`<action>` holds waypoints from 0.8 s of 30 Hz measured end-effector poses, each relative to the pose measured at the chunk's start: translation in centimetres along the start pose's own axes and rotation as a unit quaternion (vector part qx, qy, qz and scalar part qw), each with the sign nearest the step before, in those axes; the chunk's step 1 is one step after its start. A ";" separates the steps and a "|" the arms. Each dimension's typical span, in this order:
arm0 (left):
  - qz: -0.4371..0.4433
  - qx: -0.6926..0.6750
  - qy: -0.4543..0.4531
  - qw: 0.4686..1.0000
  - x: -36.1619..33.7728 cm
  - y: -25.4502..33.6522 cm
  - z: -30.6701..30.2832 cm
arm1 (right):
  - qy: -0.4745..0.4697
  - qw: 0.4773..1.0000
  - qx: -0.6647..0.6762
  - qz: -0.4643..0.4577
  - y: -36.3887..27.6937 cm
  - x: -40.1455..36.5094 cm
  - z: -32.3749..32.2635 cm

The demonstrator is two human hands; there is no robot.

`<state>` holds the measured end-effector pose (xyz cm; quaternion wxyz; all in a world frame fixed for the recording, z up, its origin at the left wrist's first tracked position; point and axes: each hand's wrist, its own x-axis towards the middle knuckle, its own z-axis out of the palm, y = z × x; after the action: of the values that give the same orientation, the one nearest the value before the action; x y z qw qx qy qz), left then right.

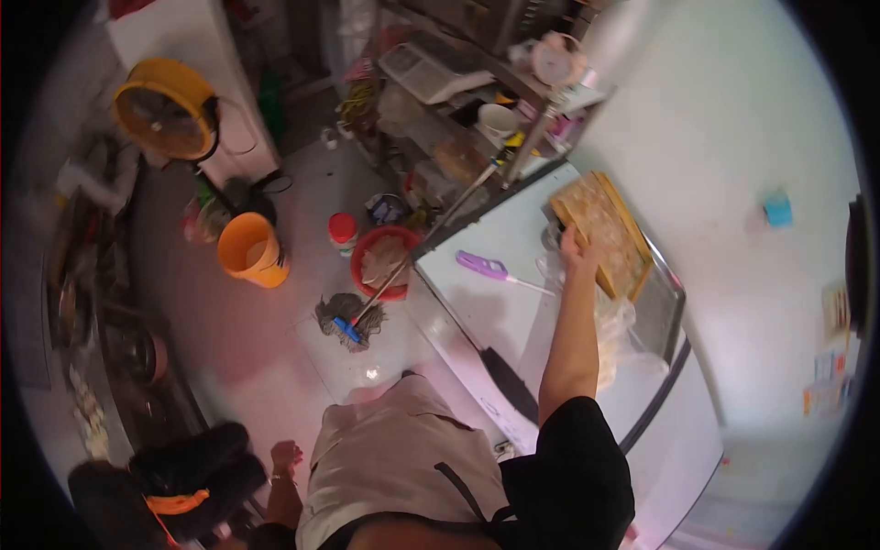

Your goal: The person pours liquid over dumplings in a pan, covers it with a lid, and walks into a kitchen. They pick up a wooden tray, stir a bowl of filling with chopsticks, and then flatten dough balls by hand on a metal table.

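1. Right hand [574,246]. We recorded the arm stretched nearly straight away from the body, black sleeve at the shoulder, reaching across the counter [486,225]. The hand lay against the near-left edge of the tray [610,234]. The fingers were too small and blurred, so we could not tell whether they pinched the edge or only touched it.

2. Tray. Wooden, at the counter's far edge close to the wall, turned at an angle to the counter's edges. Pale contents lay in rows, of a kind we could not make out.

3. Left hand [286,456]. It hung low beside the apron with the fingers curled inward and held nothing.

4. Purple tool [483,267]. It lay flat on the counter, left of the right hand and apart from it. Its working end was unclear.

5. Bag [616,330]. Clear plastic, just beside the forearm, partly covered by it.

6. Floor, beyond the counter's left edge: mop [351,318], red basin [385,263], orange bucket [252,249].
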<state>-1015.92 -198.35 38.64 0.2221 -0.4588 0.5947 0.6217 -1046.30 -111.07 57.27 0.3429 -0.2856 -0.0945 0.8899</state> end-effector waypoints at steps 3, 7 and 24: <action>0.112 0.055 -0.034 0.992 0.2 1.7 2.5 | 0.076 0.996 0.041 -0.022 0.7 3.7 1.9; 0.216 0.225 0.046 0.949 0.3 6.0 6.3 | 0.257 0.946 0.163 0.111 -1.8 14.2 -2.1; 0.026 0.060 0.029 0.997 5.7 2.1 -0.3 | 0.064 0.975 -0.161 -0.141 3.1 -2.7 2.0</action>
<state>-1020.26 -200.54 35.07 0.2161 -0.4469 0.6488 0.5768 -1047.58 -115.12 58.97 0.4199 -0.3771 -0.2543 0.7854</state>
